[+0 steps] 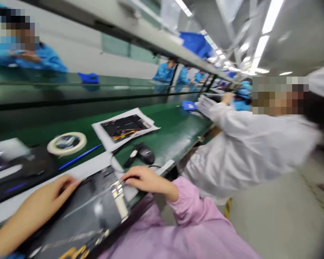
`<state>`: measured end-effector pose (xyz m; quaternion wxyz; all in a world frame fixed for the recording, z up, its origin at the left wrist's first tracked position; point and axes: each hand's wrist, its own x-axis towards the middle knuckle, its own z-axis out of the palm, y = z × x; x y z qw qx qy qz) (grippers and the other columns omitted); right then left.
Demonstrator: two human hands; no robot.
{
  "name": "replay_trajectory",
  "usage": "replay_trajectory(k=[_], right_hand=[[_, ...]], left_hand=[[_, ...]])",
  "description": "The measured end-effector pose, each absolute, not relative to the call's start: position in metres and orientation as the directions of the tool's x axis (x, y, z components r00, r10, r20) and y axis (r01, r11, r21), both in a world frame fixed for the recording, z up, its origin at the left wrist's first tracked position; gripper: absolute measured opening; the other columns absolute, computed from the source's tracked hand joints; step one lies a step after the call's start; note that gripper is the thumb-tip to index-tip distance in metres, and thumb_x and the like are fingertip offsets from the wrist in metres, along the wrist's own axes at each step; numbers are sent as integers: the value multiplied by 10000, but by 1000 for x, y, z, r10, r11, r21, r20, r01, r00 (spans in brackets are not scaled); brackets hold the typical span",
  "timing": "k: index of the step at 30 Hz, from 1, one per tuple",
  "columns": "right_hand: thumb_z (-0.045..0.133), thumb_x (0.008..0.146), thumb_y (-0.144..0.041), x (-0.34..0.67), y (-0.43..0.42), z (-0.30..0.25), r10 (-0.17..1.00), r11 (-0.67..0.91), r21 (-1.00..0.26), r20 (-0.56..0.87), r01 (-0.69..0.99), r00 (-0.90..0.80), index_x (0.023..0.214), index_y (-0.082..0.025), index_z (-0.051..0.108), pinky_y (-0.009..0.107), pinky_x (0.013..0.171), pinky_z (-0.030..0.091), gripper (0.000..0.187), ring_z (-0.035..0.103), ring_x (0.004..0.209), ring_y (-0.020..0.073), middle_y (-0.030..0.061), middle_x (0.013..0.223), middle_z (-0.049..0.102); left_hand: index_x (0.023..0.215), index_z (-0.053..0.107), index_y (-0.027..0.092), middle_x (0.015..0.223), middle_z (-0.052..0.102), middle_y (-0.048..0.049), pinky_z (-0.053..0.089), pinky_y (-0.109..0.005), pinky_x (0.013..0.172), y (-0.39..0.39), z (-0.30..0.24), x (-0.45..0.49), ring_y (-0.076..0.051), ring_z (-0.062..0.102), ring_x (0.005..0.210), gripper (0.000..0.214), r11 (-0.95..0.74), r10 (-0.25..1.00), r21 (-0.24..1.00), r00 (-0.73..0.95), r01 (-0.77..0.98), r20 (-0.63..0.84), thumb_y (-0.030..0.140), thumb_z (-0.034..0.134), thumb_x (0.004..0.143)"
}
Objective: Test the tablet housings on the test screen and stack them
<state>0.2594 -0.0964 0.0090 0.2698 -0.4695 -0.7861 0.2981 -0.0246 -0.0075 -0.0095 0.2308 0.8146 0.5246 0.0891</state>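
A dark, flat electronic panel (83, 212) lies before me at the bench's near edge. Metal strips line its right side, and gold-coloured ribbon parts show at the bottom. My left hand (52, 192) reaches in from the lower left, fingers bent and closed at the panel's far left edge. At its far right corner, by the metal strip, my right hand (147, 180), in a pink sleeve (187, 196), pinches with thumb and forefinger. A small dark piece shows between those fingers, too blurred to name.
A similar panel (126, 126) lies on white paper (108, 138) on the green bench (172, 126). Nearby are a black mouse (146, 154), a tape roll (52, 145) and a blue pen (79, 157). A person in white (232, 154) works close on the right; others in blue sit beyond.
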Motion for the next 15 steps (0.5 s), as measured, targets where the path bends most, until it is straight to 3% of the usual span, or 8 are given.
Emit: replay_trajectory(k=[3,15], right_hand=[[662,814,-166,261,-91,14,954,263,-771,116,580,-278,954,-150,677,255,808,478,141,636,860,139,36,931,704],[663,808,-117,255,-84,17,893,419,-657,174,626,-414,877,-173,697,303,813,476,95,613,862,160,33,866,708]], left_hand=[[870,567,223,836,686,-15,431,-298,732,-11,-5,-28,-215,611,791,426,-377,868,547,491,747,-71,573,324,870],[815,538,218,752,641,-10,357,-278,618,-12,0,-24,-200,572,686,383,-340,901,538,430,771,-48,547,356,889]])
